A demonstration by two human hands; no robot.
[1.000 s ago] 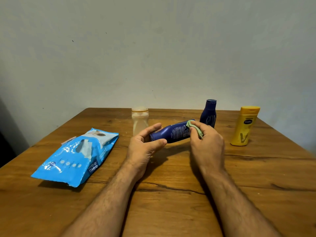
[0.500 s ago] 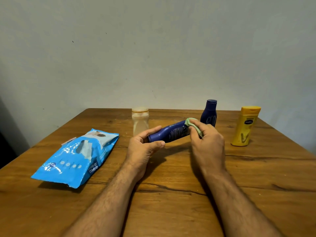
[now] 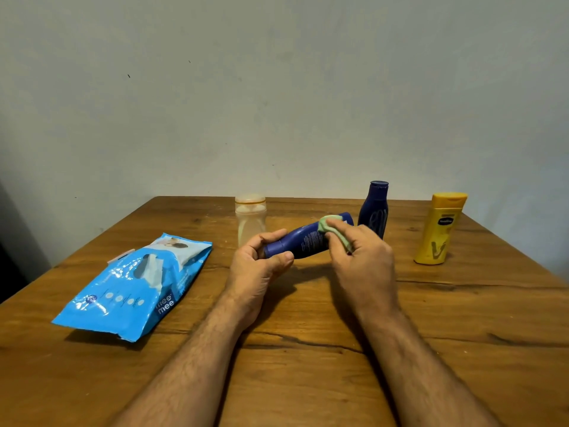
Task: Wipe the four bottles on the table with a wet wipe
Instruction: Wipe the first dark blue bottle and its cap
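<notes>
Head view: left hand [image 3: 255, 269] grips the cap end of a dark blue bottle [image 3: 304, 240] held sideways above the wooden table [image 3: 431, 334]; right hand [image 3: 363, 257] pinches a green wet wipe [image 3: 328, 224] against its body. Behind stand a translucent bottle [image 3: 250, 218], another dark blue bottle [image 3: 374, 211] and a yellow bottle [image 3: 438, 229]. A blue wipes pack [image 3: 129, 291] lies left.

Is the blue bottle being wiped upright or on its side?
On its side: the blue bottle is held lengthwise off the table, left hand at one end, right hand pressing the wipe on it.
</notes>
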